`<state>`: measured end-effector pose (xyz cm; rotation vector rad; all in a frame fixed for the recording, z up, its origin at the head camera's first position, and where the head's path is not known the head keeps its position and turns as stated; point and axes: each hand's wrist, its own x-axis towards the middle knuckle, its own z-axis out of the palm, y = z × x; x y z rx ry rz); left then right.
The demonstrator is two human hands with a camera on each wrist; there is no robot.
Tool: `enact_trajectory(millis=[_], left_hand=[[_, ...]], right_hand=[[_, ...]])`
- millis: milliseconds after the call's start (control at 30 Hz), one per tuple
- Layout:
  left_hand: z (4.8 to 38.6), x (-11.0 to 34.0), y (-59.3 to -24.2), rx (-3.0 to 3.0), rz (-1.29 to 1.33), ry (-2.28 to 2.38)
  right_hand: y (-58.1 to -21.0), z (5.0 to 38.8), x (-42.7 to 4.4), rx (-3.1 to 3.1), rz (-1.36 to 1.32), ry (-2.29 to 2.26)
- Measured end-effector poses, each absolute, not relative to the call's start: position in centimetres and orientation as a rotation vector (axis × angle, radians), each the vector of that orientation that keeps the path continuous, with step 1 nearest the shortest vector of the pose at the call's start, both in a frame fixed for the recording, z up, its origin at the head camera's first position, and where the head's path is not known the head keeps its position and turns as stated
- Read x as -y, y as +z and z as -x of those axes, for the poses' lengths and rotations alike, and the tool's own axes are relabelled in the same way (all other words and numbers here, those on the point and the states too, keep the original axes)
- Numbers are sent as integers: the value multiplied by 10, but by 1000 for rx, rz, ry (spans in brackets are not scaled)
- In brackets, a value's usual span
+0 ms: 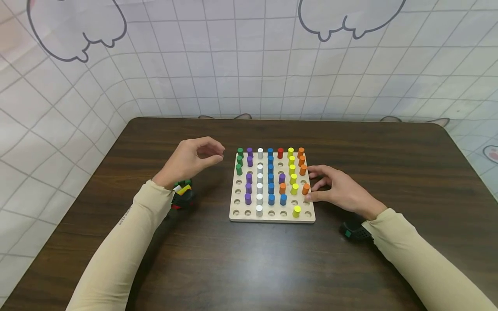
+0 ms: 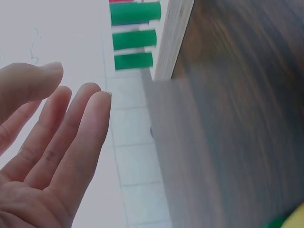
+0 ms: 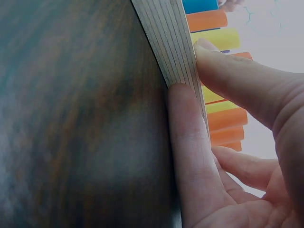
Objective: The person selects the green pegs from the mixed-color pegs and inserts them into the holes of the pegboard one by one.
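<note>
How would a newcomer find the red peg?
On the dark table, find the pale wooden pegboard. Its far row holds the red peg, between a blue peg and a yellow peg. No other peg there is red.

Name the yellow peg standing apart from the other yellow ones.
The yellow peg in the nearest row of the board: an empty hole separates it from the other five yellow pegs.

Head view high, facing forward-down, pegboard (image 1: 272,219) at 5 o'clock; wrist views close, tipped sideways, sharing pegboard near 12.
</note>
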<state>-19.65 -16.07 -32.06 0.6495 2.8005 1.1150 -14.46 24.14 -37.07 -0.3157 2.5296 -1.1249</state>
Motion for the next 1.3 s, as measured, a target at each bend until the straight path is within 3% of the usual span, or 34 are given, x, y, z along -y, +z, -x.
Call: enact_trajectory(millis=[633,1300], left_hand=[[192,195,-317,-2894,-600,1050],[183,227,-324,-2926,-380,1086]], right_hand=[[-371,145,-242,-2523,318,-1130],[-369,145,-242,-2530,313,-1120]])
